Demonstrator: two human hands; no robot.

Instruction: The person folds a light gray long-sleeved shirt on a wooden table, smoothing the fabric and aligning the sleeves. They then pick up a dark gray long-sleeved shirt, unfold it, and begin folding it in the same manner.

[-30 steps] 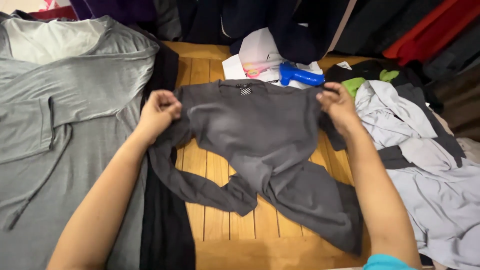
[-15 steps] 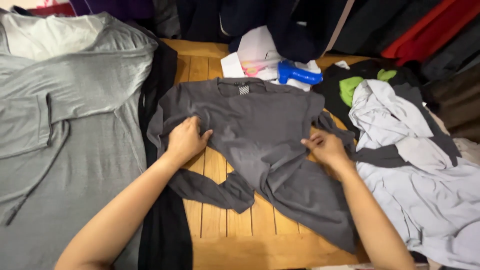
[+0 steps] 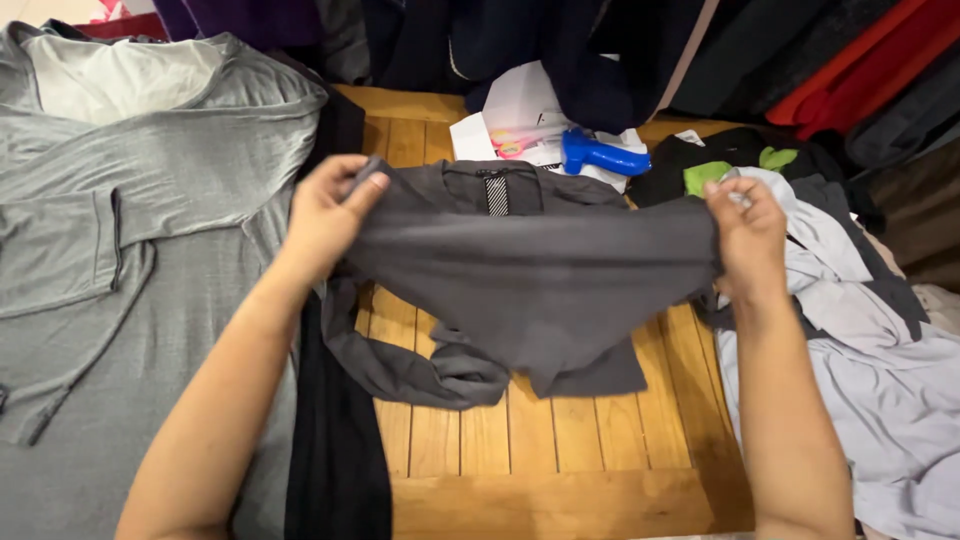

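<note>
Spanning the wooden slat table [image 3: 560, 500], a dark grey long-sleeved shirt [image 3: 530, 270] hangs half-folded, hem raised toward collar; sleeves trail loose, unfolded. Left hand [image 3: 325, 215] and right hand [image 3: 748, 235] each pinch an edge tight.

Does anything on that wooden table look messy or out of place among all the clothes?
Yes. A blue plastic tool lies on loose white papers at the far edge of the wooden table, odd among garments. The dark grey shirt held up by the left hand and right hand has one sleeve crumpled beneath it.
</note>
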